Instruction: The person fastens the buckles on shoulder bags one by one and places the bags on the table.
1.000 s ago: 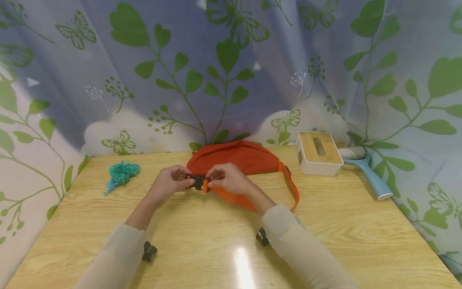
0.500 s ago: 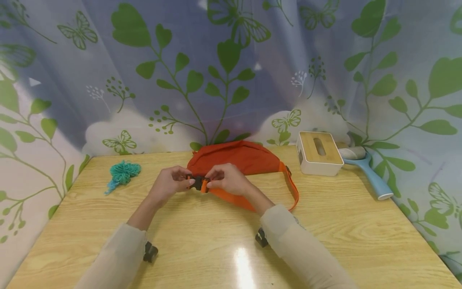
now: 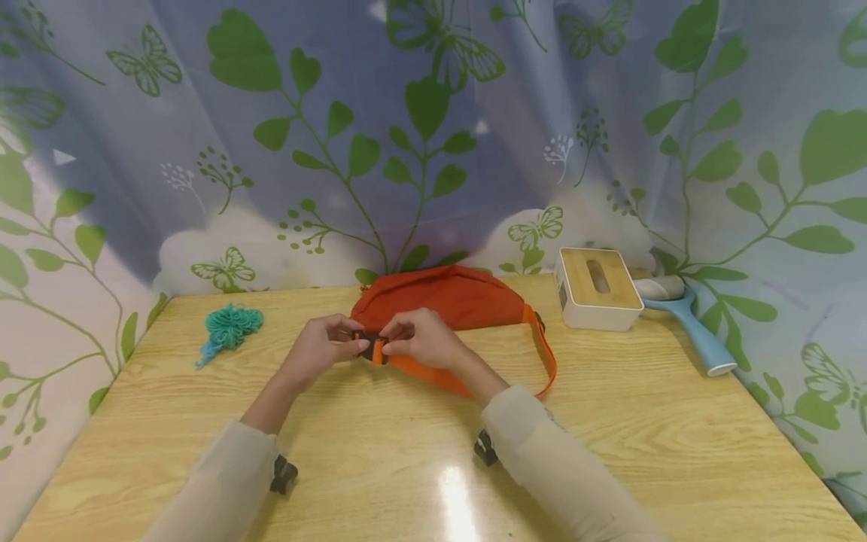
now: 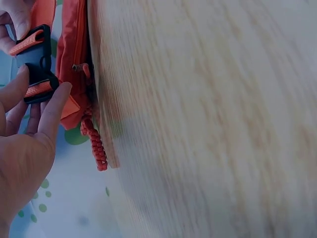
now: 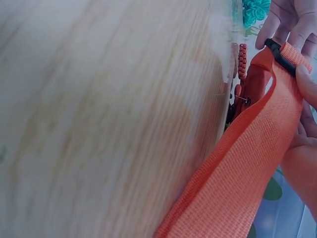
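An orange-red waist pack (image 3: 440, 297) lies at the back of the table. Its black side-release buckle (image 4: 37, 64) is held off to the pack's near left; both halves look joined in the left wrist view. My left hand (image 3: 314, 350) pinches the buckle's left end between thumb and fingers. My right hand (image 3: 430, 342) pinches the other end, where the orange strap (image 5: 247, 148) threads through. The strap runs under the right forearm and loops back to the pack's right side. A braided red zip pull (image 4: 94, 144) hangs from the pack's end.
A bundle of teal yarn (image 3: 232, 327) lies at the back left. Back right stands a white tissue box (image 3: 599, 290) with a wooden lid, beside a blue-handled lint roller (image 3: 701, 331). A patterned curtain (image 3: 433, 150) hangs behind the table (image 3: 379, 459).
My right hand has shifted slightly left and my left hand slightly right, so the fingertips are closer. Less of the black buckle shows between them. The pack has stayed put.
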`<action>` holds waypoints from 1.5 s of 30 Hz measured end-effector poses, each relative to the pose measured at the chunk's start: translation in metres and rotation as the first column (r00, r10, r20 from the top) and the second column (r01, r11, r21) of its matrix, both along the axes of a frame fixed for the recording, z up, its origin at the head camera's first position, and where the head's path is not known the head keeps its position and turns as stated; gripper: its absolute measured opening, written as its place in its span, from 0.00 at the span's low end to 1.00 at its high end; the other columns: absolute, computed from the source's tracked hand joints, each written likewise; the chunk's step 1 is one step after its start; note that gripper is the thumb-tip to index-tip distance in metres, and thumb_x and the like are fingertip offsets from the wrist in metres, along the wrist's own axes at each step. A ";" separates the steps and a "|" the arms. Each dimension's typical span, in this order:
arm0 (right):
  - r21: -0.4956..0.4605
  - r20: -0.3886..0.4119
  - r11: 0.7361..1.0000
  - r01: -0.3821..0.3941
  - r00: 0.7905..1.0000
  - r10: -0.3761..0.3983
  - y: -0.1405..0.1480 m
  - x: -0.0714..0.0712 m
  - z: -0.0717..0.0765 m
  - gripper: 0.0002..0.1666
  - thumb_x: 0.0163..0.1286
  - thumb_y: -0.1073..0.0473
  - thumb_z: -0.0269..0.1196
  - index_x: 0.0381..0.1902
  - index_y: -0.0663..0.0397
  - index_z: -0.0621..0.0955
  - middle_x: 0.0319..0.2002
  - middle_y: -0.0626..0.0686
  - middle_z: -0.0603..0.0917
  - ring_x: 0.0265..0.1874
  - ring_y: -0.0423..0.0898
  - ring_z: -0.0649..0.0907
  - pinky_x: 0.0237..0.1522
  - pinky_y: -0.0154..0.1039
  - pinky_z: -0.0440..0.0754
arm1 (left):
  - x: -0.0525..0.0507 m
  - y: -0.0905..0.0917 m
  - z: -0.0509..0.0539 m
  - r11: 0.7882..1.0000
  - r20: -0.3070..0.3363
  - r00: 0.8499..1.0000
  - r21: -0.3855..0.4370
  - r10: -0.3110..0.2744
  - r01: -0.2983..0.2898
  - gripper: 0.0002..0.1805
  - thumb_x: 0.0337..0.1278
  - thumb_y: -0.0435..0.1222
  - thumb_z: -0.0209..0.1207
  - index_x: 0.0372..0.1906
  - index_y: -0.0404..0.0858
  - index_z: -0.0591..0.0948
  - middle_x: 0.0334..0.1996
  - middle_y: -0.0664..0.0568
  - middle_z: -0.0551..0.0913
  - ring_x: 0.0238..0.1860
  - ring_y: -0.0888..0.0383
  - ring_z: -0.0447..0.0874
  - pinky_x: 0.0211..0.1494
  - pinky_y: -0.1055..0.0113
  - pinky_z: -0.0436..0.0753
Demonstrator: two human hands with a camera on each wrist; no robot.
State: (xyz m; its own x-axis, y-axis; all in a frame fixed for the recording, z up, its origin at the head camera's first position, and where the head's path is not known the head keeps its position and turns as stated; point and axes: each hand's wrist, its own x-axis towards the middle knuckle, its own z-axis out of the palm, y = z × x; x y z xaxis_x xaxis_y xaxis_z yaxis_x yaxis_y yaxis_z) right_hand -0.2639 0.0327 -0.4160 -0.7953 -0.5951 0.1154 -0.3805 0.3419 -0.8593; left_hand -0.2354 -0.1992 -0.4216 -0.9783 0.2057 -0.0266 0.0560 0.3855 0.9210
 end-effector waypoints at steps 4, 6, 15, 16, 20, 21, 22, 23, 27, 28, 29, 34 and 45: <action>0.010 0.009 1.000 -0.002 1.000 0.002 -0.001 -0.001 -0.001 0.11 0.67 0.65 0.71 0.47 0.57 0.86 0.40 0.49 0.87 0.39 0.42 0.86 0.43 0.36 0.85 | -0.001 -0.001 -0.001 1.000 0.011 1.000 0.004 0.007 -0.007 0.17 0.63 0.34 0.69 0.53 0.31 0.82 0.43 0.41 0.83 0.43 0.49 0.83 0.50 0.53 0.86; 0.021 0.013 1.000 -0.008 1.000 0.008 -0.001 -0.002 -0.002 0.11 0.67 0.64 0.71 0.47 0.57 0.86 0.40 0.48 0.86 0.39 0.42 0.86 0.44 0.36 0.85 | -0.002 -0.002 -0.002 1.000 0.021 1.000 0.013 0.006 -0.007 0.17 0.63 0.34 0.69 0.53 0.32 0.81 0.43 0.41 0.82 0.44 0.49 0.82 0.50 0.53 0.86; 0.062 0.007 0.998 -0.031 0.999 0.031 0.006 -0.004 -0.005 0.09 0.70 0.62 0.69 0.47 0.56 0.87 0.42 0.47 0.87 0.43 0.42 0.85 0.47 0.37 0.83 | 0.000 -0.005 -0.004 0.997 0.024 0.999 0.056 -0.045 0.044 0.14 0.64 0.33 0.67 0.49 0.31 0.79 0.40 0.42 0.82 0.41 0.49 0.83 0.51 0.49 0.86; 0.063 0.004 0.997 -0.032 0.999 0.032 0.007 -0.004 -0.005 0.09 0.70 0.61 0.68 0.47 0.56 0.87 0.42 0.47 0.88 0.43 0.42 0.85 0.47 0.37 0.83 | 0.000 -0.005 -0.004 0.997 0.025 0.999 0.061 -0.046 0.044 0.14 0.64 0.33 0.67 0.49 0.31 0.79 0.40 0.42 0.82 0.41 0.49 0.83 0.52 0.49 0.86; 0.063 -0.016 0.997 -0.034 0.999 0.035 0.008 -0.004 -0.006 0.09 0.71 0.61 0.68 0.46 0.57 0.87 0.41 0.47 0.88 0.43 0.42 0.85 0.47 0.37 0.83 | 0.000 -0.005 -0.006 0.996 0.030 0.999 0.080 -0.044 0.042 0.14 0.64 0.32 0.67 0.49 0.31 0.79 0.40 0.42 0.81 0.41 0.49 0.83 0.52 0.49 0.86; 0.063 -0.019 0.998 -0.032 0.999 0.033 0.007 -0.004 -0.006 0.09 0.71 0.61 0.68 0.46 0.57 0.87 0.41 0.47 0.88 0.42 0.42 0.85 0.46 0.37 0.83 | 0.000 -0.005 -0.006 0.996 0.032 0.999 0.083 -0.042 0.040 0.13 0.64 0.32 0.67 0.49 0.31 0.79 0.40 0.42 0.81 0.41 0.49 0.83 0.51 0.49 0.86; 0.063 -0.021 0.998 -0.030 0.999 0.032 0.007 -0.003 -0.006 0.08 0.71 0.61 0.68 0.46 0.57 0.87 0.41 0.47 0.88 0.42 0.42 0.85 0.46 0.37 0.83 | 0.000 -0.005 -0.006 0.996 0.033 0.999 0.083 -0.041 0.038 0.13 0.64 0.32 0.67 0.49 0.31 0.79 0.40 0.42 0.81 0.41 0.49 0.83 0.51 0.49 0.86; 0.062 -0.022 0.998 -0.030 0.999 0.031 0.007 -0.003 -0.006 0.08 0.71 0.61 0.68 0.46 0.57 0.87 0.41 0.47 0.88 0.42 0.42 0.85 0.46 0.37 0.83 | 0.000 -0.005 -0.006 0.996 0.032 0.999 0.083 -0.043 0.040 0.13 0.64 0.32 0.67 0.49 0.31 0.78 0.40 0.42 0.81 0.41 0.49 0.83 0.52 0.49 0.86; 0.063 -0.020 0.998 -0.028 0.999 0.029 0.005 -0.002 -0.004 0.08 0.70 0.61 0.68 0.45 0.57 0.87 0.41 0.48 0.88 0.43 0.42 0.85 0.47 0.37 0.83 | 0.000 -0.006 -0.007 0.997 0.027 0.999 0.064 -0.044 0.042 0.14 0.65 0.33 0.67 0.49 0.30 0.78 0.41 0.42 0.81 0.41 0.50 0.83 0.51 0.50 0.86; 0.065 -0.018 0.998 -0.028 0.999 0.029 0.005 -0.002 -0.005 0.08 0.70 0.61 0.68 0.45 0.57 0.87 0.41 0.48 0.88 0.43 0.42 0.85 0.47 0.36 0.83 | 0.000 -0.006 -0.007 0.997 0.026 0.999 0.057 -0.043 0.042 0.14 0.65 0.33 0.67 0.49 0.30 0.78 0.41 0.42 0.81 0.42 0.50 0.82 0.51 0.51 0.86; 0.069 -0.018 0.997 -0.026 0.999 0.027 0.005 -0.002 -0.005 0.08 0.70 0.61 0.68 0.45 0.56 0.87 0.41 0.48 0.88 0.43 0.42 0.85 0.47 0.36 0.83 | 0.000 -0.006 -0.007 0.998 0.025 0.999 0.049 -0.043 0.041 0.14 0.65 0.34 0.67 0.49 0.30 0.78 0.42 0.42 0.81 0.42 0.50 0.82 0.51 0.51 0.86; 0.100 -0.022 0.995 -0.014 1.000 0.016 0.004 -0.002 -0.004 0.07 0.70 0.61 0.69 0.45 0.55 0.88 0.41 0.47 0.88 0.44 0.42 0.84 0.47 0.37 0.82 | 0.000 -0.005 -0.005 1.000 0.027 0.999 0.003 -0.023 0.023 0.14 0.64 0.34 0.68 0.48 0.31 0.79 0.44 0.41 0.81 0.44 0.49 0.82 0.49 0.53 0.86; 0.168 -0.004 0.985 -0.027 1.000 0.028 0.005 -0.003 -0.006 0.07 0.70 0.60 0.69 0.44 0.54 0.88 0.40 0.46 0.88 0.40 0.41 0.83 0.43 0.36 0.81 | 0.000 -0.003 -0.009 0.997 0.047 0.997 -0.039 -0.064 0.066 0.13 0.65 0.36 0.67 0.47 0.32 0.80 0.45 0.41 0.82 0.44 0.48 0.84 0.47 0.53 0.86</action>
State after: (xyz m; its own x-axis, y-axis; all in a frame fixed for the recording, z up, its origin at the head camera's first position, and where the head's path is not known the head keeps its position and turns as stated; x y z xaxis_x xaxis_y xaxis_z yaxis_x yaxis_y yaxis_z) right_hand -0.2664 0.0373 -0.4221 -0.7778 -0.6283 0.0171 -0.3973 0.4703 -0.7880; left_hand -0.2353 -0.2025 -0.4304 -0.9605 0.2664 -0.0806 0.0403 0.4196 0.9068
